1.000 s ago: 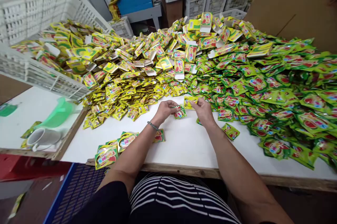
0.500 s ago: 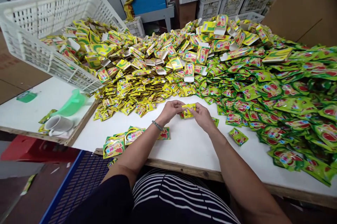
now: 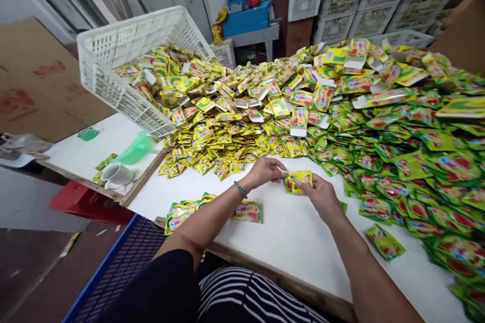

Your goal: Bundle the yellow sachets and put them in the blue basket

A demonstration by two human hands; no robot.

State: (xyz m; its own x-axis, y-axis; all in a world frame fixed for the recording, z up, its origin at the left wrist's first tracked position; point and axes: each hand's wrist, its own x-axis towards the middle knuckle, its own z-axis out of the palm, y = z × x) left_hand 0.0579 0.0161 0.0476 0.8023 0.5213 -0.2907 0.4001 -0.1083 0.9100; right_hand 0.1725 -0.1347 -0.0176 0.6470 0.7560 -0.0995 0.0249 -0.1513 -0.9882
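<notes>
Head view showed the right hand (image 3: 323, 196) pinching a yellow sachet (image 3: 304, 178) at its fingertips, overlapping a green sachet (image 3: 288, 184) beside the left hand (image 3: 263, 171), whose fingers were narrowed, grip unclear, with yellow sachets (image 3: 212, 143) piled beyond it.

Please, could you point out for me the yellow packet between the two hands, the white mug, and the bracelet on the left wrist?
Yellow packet (image 3: 302, 176): head view, upper middle of its face.
White mug (image 3: 120, 175): head view, side of its body.
Bracelet (image 3: 240, 190): head view, middle of its band.
</notes>
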